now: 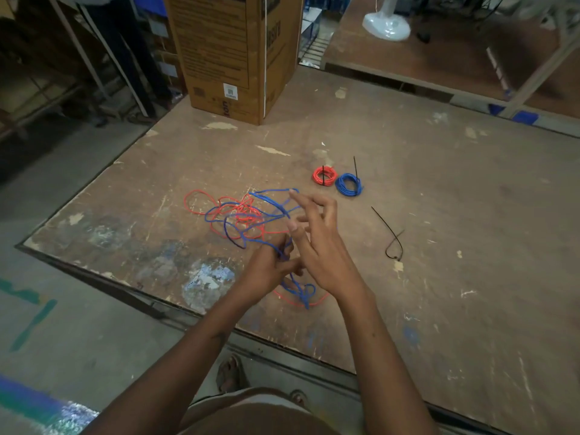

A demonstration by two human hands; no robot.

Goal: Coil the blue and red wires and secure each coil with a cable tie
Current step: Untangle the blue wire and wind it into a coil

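Box [232, 54] print and label stay unreadably blurred.

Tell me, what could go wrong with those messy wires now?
The loose blue wire is tangled through the loose red wire, so pulling might tighten a knot. The left hand grips blue strands while the right hand is spread open, so loops could slip. Only one spare cable tie lies nearby.
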